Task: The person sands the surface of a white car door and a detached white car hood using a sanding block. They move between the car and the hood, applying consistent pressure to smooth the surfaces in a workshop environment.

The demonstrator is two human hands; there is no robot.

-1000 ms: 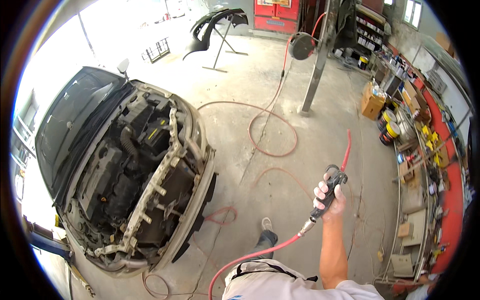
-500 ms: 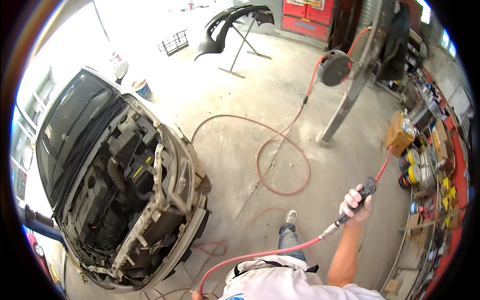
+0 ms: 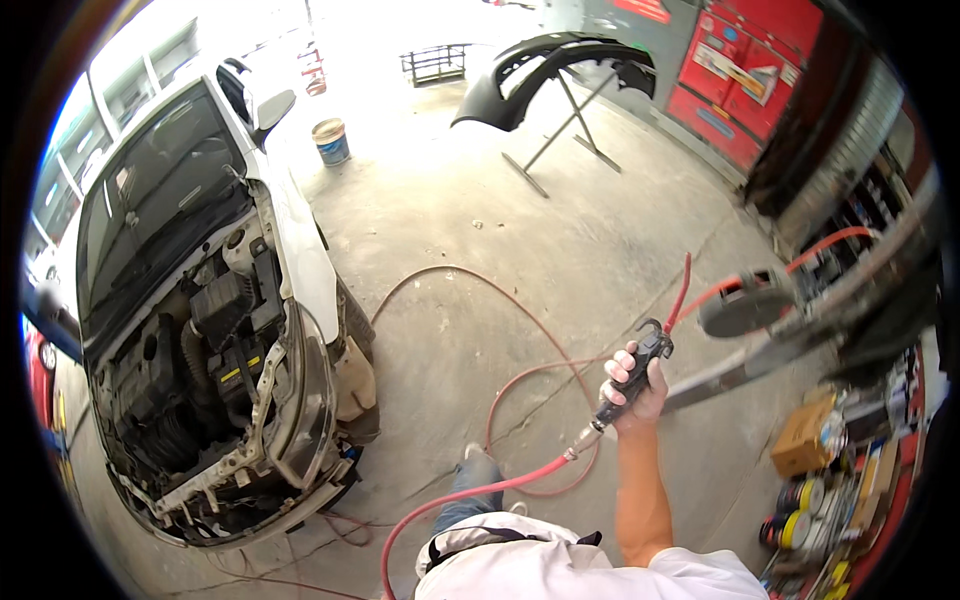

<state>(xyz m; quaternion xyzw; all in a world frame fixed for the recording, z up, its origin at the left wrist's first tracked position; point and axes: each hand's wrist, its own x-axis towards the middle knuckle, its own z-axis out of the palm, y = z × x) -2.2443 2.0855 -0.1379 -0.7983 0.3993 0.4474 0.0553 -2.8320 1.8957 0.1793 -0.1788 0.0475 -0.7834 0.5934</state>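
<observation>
I am gripping the black air tool [image 3: 632, 378] in my closed right hand [image 3: 640, 392], raised so its red hose [image 3: 470, 495] trails to the floor; my left hand is out of view.

Grey concrete workshop floor [image 3: 480, 220] — stained, with cracks. Directly on it: a long red rubber air hose [image 3: 520, 310] lying in loose loops, a blue-and-white plastic bucket [image 3: 331, 141] near the car's side mirror, the white car with its front stripped [image 3: 230, 330], and a black folding metal stand [image 3: 565, 135] — carrying a dark bumper.
</observation>
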